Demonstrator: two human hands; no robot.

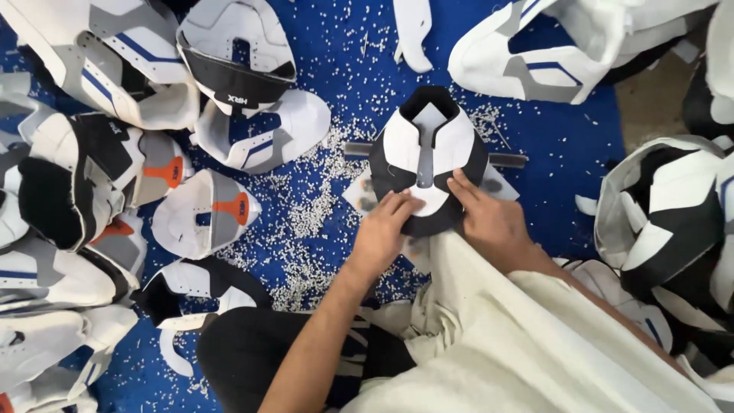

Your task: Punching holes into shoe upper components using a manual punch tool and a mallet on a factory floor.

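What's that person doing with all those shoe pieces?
A person sits on a blue floor and presses both hands on one black and white shoe top. The left hand and right hand hold its near edge, fingers flat on it. It sits on a small stand with a bar sticking out each side. Piles of other shoe tops lie all around, and tiny white bits are scattered over the floor.

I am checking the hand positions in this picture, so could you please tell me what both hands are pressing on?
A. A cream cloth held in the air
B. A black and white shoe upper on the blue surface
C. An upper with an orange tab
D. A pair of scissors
B: the left hand and right hand both rest their fingers on the black and white shoe upper, which lies on the blue surface.
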